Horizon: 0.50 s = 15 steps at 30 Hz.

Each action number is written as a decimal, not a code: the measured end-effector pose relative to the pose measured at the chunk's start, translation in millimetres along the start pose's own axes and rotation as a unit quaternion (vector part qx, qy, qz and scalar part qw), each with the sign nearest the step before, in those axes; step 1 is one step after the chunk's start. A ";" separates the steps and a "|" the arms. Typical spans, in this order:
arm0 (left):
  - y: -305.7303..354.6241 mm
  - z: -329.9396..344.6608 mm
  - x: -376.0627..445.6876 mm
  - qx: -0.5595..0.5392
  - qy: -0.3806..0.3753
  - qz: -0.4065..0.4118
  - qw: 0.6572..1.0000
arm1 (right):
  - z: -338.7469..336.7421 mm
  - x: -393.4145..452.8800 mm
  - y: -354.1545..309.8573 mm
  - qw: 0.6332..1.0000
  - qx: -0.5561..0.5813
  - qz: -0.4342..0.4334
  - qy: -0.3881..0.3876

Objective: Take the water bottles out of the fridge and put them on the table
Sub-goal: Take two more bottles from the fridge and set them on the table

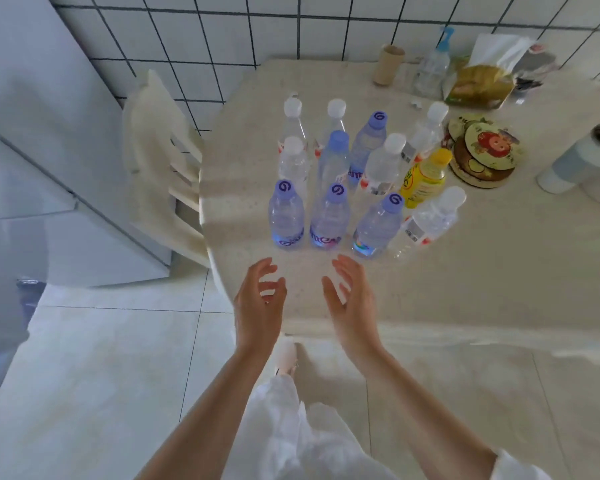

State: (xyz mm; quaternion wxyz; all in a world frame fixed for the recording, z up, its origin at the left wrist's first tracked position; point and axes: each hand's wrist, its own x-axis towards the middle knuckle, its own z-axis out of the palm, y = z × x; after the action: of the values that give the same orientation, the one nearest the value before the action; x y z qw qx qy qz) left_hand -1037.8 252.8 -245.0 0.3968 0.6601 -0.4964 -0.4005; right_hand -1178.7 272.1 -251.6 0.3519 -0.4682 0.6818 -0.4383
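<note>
Standing shut at far left: white fridge (pixel 32 140). Spreading beside it: pale table (pixel 465 271), white chair (pixel 160 161) tucked between. Clustering upright near the table's front edge: water bottles (pixel 329 216), yellow bottle (pixel 425 178) among them. Hovering just before them, fingers spread, gripping nothing: left hand (pixel 257 303), right hand (pixel 354 303).

I read only a purple swirl logo on the blue bottle caps (pixel 283 187); the label lettering is too blurred.
</note>
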 end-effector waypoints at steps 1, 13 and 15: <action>-0.8 -4.3 -13.0 0.006 0.007 -0.002 1.000 | -3.0 -9.7 1.0 1.000 -0.006 -0.012 -0.006; -39.8 -106.8 -182.5 0.025 0.138 -0.053 0.989 | 11.7 -150.7 -21.8 0.970 -0.064 -0.090 -0.215; -49.1 -128.1 -202.0 0.018 0.162 -0.075 0.984 | 25.6 -169.4 -30.0 0.962 -0.069 -0.097 -0.247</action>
State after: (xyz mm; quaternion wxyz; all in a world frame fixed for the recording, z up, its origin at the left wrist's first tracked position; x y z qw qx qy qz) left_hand -940.7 475.0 -216.3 0.4290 0.7588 -0.3816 -0.3075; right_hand -1092.8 420.3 -221.4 0.4322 -0.6489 0.5535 -0.2927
